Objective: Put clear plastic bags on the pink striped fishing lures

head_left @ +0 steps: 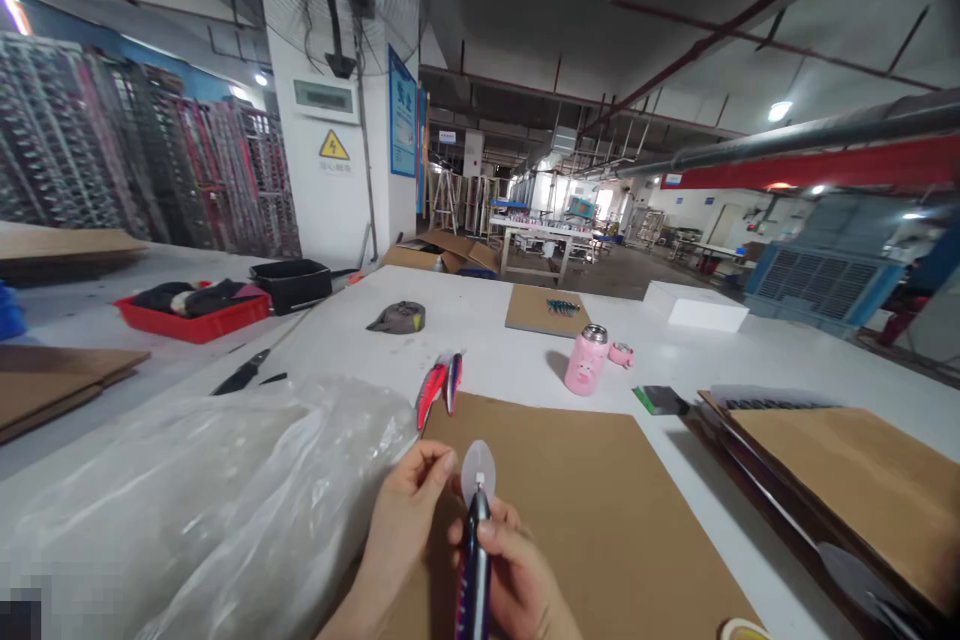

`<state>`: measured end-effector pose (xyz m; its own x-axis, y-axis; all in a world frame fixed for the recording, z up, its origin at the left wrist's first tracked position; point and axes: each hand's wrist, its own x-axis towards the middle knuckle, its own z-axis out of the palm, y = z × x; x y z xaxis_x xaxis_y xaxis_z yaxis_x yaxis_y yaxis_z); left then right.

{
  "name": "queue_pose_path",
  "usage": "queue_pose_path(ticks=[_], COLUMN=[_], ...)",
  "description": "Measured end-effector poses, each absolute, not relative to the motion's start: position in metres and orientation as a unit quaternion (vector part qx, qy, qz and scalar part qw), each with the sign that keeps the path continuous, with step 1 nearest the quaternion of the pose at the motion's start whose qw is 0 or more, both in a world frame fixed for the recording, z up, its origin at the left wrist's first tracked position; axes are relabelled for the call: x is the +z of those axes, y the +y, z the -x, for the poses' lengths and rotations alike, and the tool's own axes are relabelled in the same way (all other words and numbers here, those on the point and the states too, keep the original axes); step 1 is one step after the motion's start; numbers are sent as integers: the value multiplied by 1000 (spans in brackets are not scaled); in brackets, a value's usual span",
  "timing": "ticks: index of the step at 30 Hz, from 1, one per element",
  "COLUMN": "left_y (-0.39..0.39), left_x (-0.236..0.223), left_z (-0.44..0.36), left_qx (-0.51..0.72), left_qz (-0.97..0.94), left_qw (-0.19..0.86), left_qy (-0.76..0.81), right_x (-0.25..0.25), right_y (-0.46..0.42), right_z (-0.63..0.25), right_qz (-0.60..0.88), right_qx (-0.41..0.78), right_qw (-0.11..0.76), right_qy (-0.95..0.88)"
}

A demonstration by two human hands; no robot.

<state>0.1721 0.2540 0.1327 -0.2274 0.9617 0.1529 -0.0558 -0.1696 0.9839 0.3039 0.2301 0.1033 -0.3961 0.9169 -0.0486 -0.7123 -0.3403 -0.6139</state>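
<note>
Your right hand [521, 592] clenched around fishing lure [474, 570] body; left hand [409, 510] curled just beside clear lip [478, 472] — grasp unclear. Both over cardboard sheet [600, 510].

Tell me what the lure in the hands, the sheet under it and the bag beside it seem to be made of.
The lure looks like hard plastic with a glossy painted finish, judging by its shine; its lip looks like translucent plastic, as it seems to let light through. The sheet looks like matte brown cardboard. The bag looks like thin polyethylene, crinkled and see-through.
</note>
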Motion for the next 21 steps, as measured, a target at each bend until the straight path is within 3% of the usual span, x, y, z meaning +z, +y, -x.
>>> queue_pose_path(ticks=[12,16,21], left_y=[245,247,249], left_x=[125,122,125], left_z=[-177,-170,-161], left_qx=[554,591,603], left_qz=[-453,-440,-460], left_qw=[517,480,445], left_qy=[470,477,476], right_x=[110,108,120], right_y=[220,218,222], right_z=[-304,-300,-323], right_qz=[218,227,284], right_qx=[779,782,645], right_qw=[514,492,641], right_qy=[-287,-308,-305])
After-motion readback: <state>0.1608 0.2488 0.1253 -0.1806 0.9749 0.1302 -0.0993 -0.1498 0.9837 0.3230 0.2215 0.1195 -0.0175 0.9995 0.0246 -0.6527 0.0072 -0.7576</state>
